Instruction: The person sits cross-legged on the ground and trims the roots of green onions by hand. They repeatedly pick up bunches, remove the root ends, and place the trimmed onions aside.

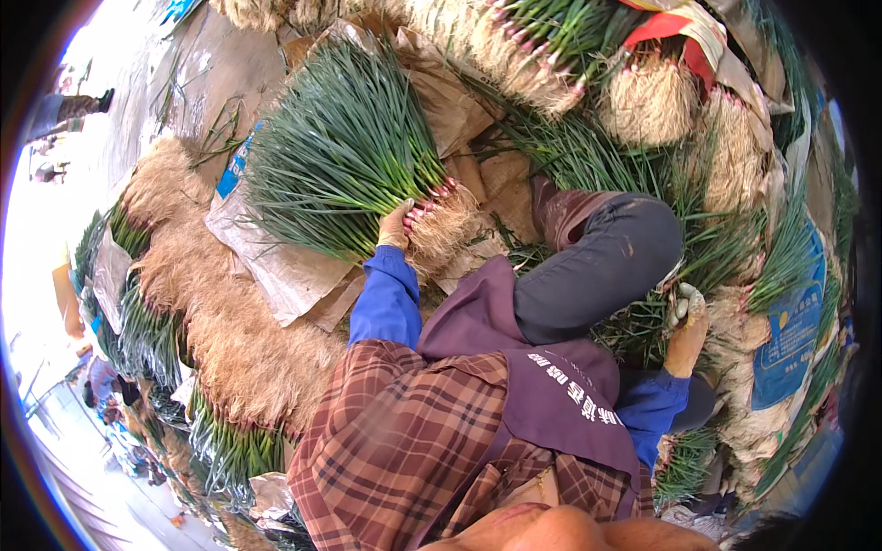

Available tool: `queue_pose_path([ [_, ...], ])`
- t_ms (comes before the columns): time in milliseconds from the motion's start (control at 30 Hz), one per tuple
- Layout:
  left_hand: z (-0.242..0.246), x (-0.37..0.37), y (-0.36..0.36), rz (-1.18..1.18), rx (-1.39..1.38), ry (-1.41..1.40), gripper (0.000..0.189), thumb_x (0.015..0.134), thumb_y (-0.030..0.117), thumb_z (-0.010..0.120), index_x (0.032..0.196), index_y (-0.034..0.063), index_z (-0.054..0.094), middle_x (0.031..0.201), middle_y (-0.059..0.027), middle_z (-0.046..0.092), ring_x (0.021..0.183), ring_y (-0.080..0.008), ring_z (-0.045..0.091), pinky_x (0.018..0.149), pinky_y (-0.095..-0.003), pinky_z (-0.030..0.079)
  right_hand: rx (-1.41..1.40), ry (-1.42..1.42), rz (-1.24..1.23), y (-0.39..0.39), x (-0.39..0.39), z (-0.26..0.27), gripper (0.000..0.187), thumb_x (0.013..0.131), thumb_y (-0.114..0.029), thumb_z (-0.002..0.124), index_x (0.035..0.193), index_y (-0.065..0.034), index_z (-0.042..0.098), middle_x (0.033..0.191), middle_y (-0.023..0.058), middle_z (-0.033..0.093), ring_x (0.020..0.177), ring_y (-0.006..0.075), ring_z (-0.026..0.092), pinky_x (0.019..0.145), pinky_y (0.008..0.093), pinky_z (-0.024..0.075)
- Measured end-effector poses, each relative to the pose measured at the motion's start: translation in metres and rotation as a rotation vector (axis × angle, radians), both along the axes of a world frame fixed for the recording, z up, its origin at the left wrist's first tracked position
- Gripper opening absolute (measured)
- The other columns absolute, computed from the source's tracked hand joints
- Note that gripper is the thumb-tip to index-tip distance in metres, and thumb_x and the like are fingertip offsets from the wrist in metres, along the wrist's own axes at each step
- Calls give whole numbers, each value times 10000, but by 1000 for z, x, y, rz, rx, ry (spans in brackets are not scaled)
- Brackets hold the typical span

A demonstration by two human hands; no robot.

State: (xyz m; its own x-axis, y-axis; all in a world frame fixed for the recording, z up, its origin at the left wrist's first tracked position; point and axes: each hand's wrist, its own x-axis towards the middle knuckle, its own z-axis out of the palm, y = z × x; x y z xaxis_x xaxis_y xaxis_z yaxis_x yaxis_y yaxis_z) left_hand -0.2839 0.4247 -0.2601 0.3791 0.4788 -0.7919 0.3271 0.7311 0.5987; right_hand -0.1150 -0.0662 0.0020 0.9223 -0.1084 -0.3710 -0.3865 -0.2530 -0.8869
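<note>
My left hand (395, 224), in a tan glove, is closed around the lower stems of a large fanned bundle of green onions (344, 148), just above the reddish bulbs. The pale stringy roots (446, 231) of this bundle point towards my lap, and its long leaves spread away over brown paper sheets (275, 255). Off to the right of my bent knee, my right hand (688, 330) is low beside loose green leaves (637, 324). Its glove is tan with greyish fingertips and the fingers are curled; whether they grip anything is hidden.
Stacked onion bundles with thick roots (234, 310) line the left side. More rooted bundles (648, 100) lie at the top right, partly under red and white sacking. A blue printed sack (789, 330) is at the far right. People (103, 379) stand in the distance at left.
</note>
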Motion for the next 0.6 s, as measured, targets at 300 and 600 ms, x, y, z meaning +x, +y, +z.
queue_pose_path([
  [300,34,-41,6,-568,522,482,650,878,582,569,872,-65,632,731,-135,669,681,-255,670,655,-323,535,-18,43,-13,-23,-13,-23,310,1018,-282,442,1113,-47,620,732,-56,519,626,40,449,568,189,349],
  [600,54,-74,8,-349,265,281,352,948,369,586,820,41,603,584,-38,600,422,-123,526,388,-269,429,-34,32,55,-22,-11,-38,304,1020,-253,425,1124,-56,632,741,-58,521,638,51,470,587,190,367],
])
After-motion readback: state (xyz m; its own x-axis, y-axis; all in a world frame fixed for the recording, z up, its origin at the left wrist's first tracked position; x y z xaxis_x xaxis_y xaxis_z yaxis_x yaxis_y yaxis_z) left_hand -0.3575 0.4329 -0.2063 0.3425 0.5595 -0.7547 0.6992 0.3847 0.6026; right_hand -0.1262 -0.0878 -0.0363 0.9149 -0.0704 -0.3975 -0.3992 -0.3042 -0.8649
